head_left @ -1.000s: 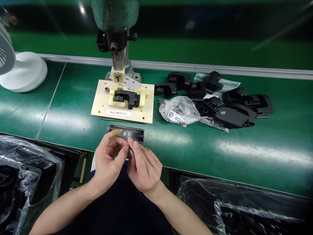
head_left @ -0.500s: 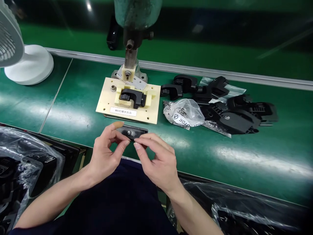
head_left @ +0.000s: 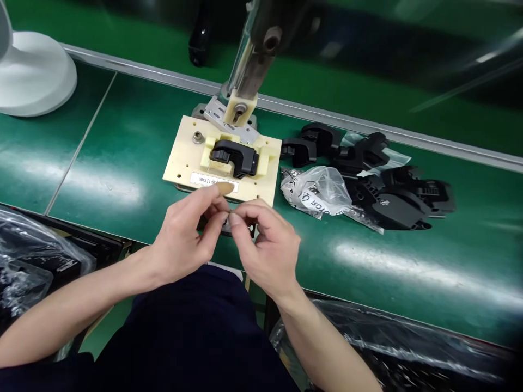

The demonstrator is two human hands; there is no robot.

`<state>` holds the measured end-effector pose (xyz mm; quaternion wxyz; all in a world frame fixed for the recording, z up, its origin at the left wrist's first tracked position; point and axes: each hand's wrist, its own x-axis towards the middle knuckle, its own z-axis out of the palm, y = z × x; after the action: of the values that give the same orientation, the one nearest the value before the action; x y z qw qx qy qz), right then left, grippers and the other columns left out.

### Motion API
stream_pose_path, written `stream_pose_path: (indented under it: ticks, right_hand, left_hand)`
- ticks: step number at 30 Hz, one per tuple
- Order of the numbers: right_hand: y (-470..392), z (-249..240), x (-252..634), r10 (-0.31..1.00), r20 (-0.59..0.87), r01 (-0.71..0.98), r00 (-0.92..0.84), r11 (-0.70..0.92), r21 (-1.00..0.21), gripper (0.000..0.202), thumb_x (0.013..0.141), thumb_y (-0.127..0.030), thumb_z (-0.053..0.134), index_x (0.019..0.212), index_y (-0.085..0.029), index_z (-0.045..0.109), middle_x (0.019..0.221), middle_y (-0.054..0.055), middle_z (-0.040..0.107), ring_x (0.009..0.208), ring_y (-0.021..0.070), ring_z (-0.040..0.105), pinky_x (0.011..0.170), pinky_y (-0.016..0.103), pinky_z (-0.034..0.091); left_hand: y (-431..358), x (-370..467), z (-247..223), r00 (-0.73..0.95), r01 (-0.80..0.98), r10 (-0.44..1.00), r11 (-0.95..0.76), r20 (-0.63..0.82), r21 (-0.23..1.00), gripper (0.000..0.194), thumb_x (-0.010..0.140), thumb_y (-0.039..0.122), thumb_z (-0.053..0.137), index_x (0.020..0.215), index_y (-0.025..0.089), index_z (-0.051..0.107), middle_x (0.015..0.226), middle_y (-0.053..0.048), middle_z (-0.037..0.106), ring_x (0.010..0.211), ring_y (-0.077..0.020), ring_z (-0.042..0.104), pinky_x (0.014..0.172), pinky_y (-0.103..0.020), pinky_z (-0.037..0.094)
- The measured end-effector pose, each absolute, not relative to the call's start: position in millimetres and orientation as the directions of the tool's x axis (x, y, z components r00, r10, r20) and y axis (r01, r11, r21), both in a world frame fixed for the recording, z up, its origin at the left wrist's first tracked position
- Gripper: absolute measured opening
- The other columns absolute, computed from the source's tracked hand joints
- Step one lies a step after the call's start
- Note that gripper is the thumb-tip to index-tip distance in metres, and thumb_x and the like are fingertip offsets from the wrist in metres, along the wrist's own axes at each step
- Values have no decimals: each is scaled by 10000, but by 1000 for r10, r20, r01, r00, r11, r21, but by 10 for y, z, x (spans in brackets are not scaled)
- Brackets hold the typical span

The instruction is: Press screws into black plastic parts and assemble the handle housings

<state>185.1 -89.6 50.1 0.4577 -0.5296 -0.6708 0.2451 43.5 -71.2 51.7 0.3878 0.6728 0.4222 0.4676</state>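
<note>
My left hand [head_left: 190, 231] and my right hand [head_left: 265, 239] meet at the fingertips in front of the cream fixture plate [head_left: 175, 158]. Both are closed in a pinch, around something too small and hidden to name. Below the fingertips, a dark tray [head_left: 250, 228] is mostly covered by my hands. A black curved part [head_left: 239, 157] sits in the raised cream holder on the plate. Above it hangs the press head [head_left: 241, 109], apart from the black part.
To the right lie a clear plastic bag of small parts [head_left: 322, 190] and several black plastic parts [head_left: 402, 207]. A white fan base [head_left: 41, 73] stands at the left. Plastic-wrapped black items [head_left: 36, 261] are below the table's front edge.
My fingertips have come together and risen toward the plate, covering more of the dark tray. The whole view has shifted and tilted.
</note>
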Motion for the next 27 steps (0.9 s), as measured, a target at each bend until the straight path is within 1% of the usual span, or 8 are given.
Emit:
stream_pose_path:
  ticks: [4, 7, 11, 14, 18, 21, 24, 27]
  right_hand:
    - [-770, 453, 1750, 906, 410, 493, 109, 309, -814, 102, 870, -133, 575, 790, -195, 592, 734, -6, 620, 639, 114, 574, 584, 267, 510]
    - [-676, 461, 1716, 894, 434, 559, 109, 306, -771, 109, 867, -140, 599, 784, -210, 607, 745, -9, 636, 656, 122, 593, 595, 279, 518]
    - [-463, 401, 1693, 857, 501, 649, 122, 313, -694, 152, 876, -112, 587, 756, -205, 594, 747, -14, 622, 660, 107, 583, 611, 272, 526]
    - [-250, 270, 1668, 820, 540, 614, 190, 330, -717, 160, 953, -211, 519, 828, -199, 617, 811, 8, 627, 843, 158, 656, 730, 327, 570]
    - [-25, 110, 1619, 796, 565, 624, 217, 333, -707, 293, 1012, -388, 414, 958, -214, 644, 931, 34, 658, 1024, 236, 662, 851, 438, 574]
    - [71, 20, 1604, 761, 613, 668, 211, 345, -659, 314, 1024, -386, 370, 1050, -228, 639, 972, 44, 666, 1062, 249, 653, 854, 447, 569]
    - [123, -54, 1612, 716, 673, 720, 184, 368, -589, 328, 1032, -370, 337, 1136, -246, 622, 988, 43, 669, 1048, 234, 658, 827, 426, 570]
    - [142, -58, 1588, 722, 648, 691, 243, 340, -638, 313, 1030, -361, 359, 1141, -230, 621, 1001, 49, 670, 1033, 226, 658, 843, 422, 567]
  left_hand:
    - [-536, 507, 511, 83, 0, 973, -216, 215, 976, 275, 777, 59, 616, 1023, 177, 586, 739, 10, 648, 679, -118, 630, 626, -244, 545]
    - [-438, 516, 491, 81, -20, 973, -214, 215, 977, 295, 773, 30, 609, 1013, 191, 552, 695, 38, 618, 689, -116, 632, 620, -240, 547]
    - [-172, 451, 432, 52, 28, 936, -349, 347, 937, 293, 759, -8, 621, 966, 188, 551, 832, -1, 632, 835, -134, 655, 701, -250, 563]
    - [153, 413, 365, -6, 46, 893, -449, 449, 893, 366, 714, -93, 600, 937, 188, 532, 940, -25, 625, 947, -133, 640, 781, -239, 551]
    - [488, 454, 280, 117, -16, 861, -497, 495, 868, 451, 708, -140, 516, 1036, 168, 481, 991, -22, 641, 942, -131, 651, 767, -251, 538]
    - [572, 501, 265, 186, -74, 843, -500, 504, 863, 485, 713, -123, 521, 1121, 133, 465, 1079, -46, 631, 939, -133, 654, 761, -253, 533]
    - [582, 510, 285, 173, -121, 899, -385, 402, 915, 527, 702, -135, 571, 1147, 137, 492, 1110, -34, 644, 993, -151, 664, 793, -249, 535]
    - [591, 498, 279, 171, -95, 913, -359, 370, 929, 588, 669, -116, 607, 1189, 138, 507, 1187, -37, 627, 1056, -191, 666, 786, -245, 541]
